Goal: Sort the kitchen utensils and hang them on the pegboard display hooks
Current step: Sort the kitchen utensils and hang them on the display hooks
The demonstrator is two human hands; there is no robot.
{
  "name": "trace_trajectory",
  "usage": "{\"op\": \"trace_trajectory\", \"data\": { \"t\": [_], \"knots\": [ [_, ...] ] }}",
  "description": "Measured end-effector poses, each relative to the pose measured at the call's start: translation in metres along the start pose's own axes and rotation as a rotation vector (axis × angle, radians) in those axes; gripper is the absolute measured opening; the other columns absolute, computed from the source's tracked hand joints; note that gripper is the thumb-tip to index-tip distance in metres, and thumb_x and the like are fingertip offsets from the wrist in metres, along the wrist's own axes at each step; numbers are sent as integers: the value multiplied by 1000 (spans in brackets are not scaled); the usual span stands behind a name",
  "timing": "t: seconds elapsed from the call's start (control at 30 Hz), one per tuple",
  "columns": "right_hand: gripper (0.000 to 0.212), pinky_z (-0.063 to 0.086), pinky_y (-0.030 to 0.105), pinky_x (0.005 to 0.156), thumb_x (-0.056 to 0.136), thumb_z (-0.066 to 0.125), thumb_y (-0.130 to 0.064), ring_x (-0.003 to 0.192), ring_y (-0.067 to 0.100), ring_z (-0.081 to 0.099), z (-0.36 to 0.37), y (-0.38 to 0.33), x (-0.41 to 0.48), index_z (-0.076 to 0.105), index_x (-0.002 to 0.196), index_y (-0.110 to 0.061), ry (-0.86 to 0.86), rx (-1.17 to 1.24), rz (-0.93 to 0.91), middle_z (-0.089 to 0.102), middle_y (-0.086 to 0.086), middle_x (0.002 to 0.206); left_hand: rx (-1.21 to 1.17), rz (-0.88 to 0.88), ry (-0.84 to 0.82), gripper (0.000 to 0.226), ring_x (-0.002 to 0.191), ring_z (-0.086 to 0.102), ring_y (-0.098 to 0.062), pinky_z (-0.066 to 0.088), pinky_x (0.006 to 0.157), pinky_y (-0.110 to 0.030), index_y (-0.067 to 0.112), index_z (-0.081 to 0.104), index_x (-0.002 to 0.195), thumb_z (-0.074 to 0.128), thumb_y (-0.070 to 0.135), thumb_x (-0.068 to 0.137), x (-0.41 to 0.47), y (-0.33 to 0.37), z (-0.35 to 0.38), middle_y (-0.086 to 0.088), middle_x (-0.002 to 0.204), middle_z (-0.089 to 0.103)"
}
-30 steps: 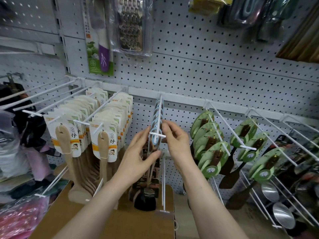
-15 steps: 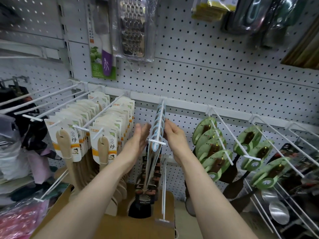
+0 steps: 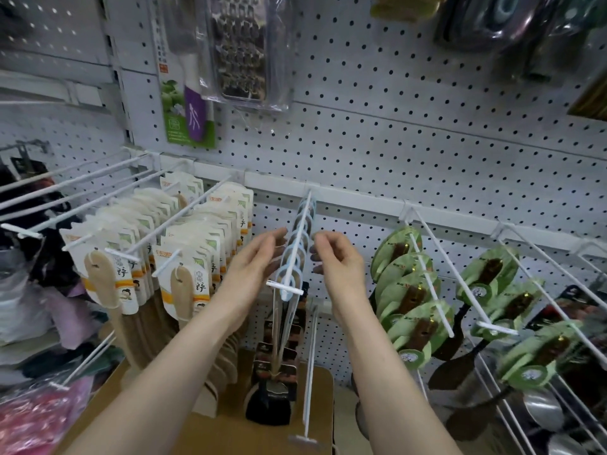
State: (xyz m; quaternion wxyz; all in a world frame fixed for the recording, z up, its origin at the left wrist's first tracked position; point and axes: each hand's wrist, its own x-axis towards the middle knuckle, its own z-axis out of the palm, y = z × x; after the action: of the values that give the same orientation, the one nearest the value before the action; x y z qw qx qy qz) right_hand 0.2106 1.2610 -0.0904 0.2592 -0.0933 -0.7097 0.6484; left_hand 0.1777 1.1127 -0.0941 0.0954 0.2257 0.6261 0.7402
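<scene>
Down low, a brown box sits under your arms. Your left hand has straight fingers, just beside the blue-card utensils. Your right hand has bent fingers on their other side; touching or not, you cannot tell. The utensils hang on a white hook on the pegboard.

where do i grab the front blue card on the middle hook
Pinch the card at its top, just below the hook, a finger on each flat face, coming from the front: it hangs edge-on, and the hook's free end points toward you.
</scene>
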Motion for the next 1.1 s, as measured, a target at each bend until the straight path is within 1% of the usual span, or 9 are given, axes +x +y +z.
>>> {"op": "trace_trajectory", "data": {
  "t": [0.1, 0.3, 0.47, 0.57, 0.67, 0.83, 0.9, 0.97, 1.1],
  "knots": [
    [16, 55, 24, 73, 96, 60, -20, 83, 9, 64, -1, -1, -14, 67, 109, -11, -137, 41, -46, 69, 2, 95, 0, 68, 43, 37, 108, 64, -17, 50, 93, -34, 20, 62, 123, 53, 32, 89, -12, -1, -1, 2, 117, 68],
    [14, 57, 46, 88, 94, 64, -15, 97, 30, 66, 5, -2, -11, 68, 107, -14, -111, 98, -23, 71, 12, 102, 56, 72, 95, 26, 104, 65, -8, 51, 87, -23, 32, 66, 112, 54, 17, 95, -12, 4, 4, 14, 109, 71],
    [2, 53, 36, 81, 94, 64, -20, 84, 13, 60, -2, -3, -19, 64, 96, -18, -136, 115, -140, 66, 0, 92, 61, 132, 142, 28, 103, 66, -10, 52, 82, -21, 25, 67, 115, 55, 11, 95, -21, 4, 5, 8, 111, 71],
    [5, 53, 35, 79, 94, 64, -16, 82, 14, 60, -3, -2, -28, 65, 91, -20, -216, 112, -176, 66, -5, 87, 84, 164, 146, 35, 100, 66, -7, 51, 81, -19, 27, 67, 109, 61, 0, 89, -27, -3, 8, 9, 106, 71],
    [7, 54, 38, 78, 94, 63, -12, 81, 15, 60, 1, -5, -30, 66, 92, -18, -175, 128, -166, 66, -2, 88, 91, 147, 171, 34, 98, 66, -6, 51, 78, -20, 31, 68, 104, 66, 2, 86, -24, -5, 12, 10, 103, 72],
    [6, 51, 26, 69, 93, 65, -13, 74, 5, 58, 3, -8, -36, 64, 92, -19, -35, 86, -190, 65, -8, 84, 71, 178, 143, 34, 88, 65, 2, 51, 72, -13, 30, 67, 102, 62, 0, 88, -21, 4, 8, 17, 93, 71],
    [5, 49, 29, 67, 95, 63, -16, 72, 5, 57, 5, -5, -44, 63, 90, -17, 10, 88, -184, 64, -8, 81, 42, 178, 122, 25, 91, 65, -4, 52, 76, -18, 26, 67, 103, 60, 7, 91, -25, 4, 3, 12, 97, 71],
    [11, 49, 41, 70, 96, 61, -25, 76, 14, 57, 11, -4, -57, 65, 90, -17, 7, 98, -165, 65, -1, 83, 21, 188, 88, 15, 92, 64, -8, 51, 80, -24, 23, 67, 102, 58, 15, 94, -31, 4, -1, 10, 97, 70],
    [20, 48, 43, 75, 97, 57, -28, 80, 22, 58, 25, -8, -72, 65, 93, -11, 105, 152, -105, 66, 8, 89, 25, 201, -29, 16, 83, 62, 4, 49, 76, -17, 29, 64, 95, 57, 14, 94, -43, 7, -6, 23, 87, 68]
  ]
}}
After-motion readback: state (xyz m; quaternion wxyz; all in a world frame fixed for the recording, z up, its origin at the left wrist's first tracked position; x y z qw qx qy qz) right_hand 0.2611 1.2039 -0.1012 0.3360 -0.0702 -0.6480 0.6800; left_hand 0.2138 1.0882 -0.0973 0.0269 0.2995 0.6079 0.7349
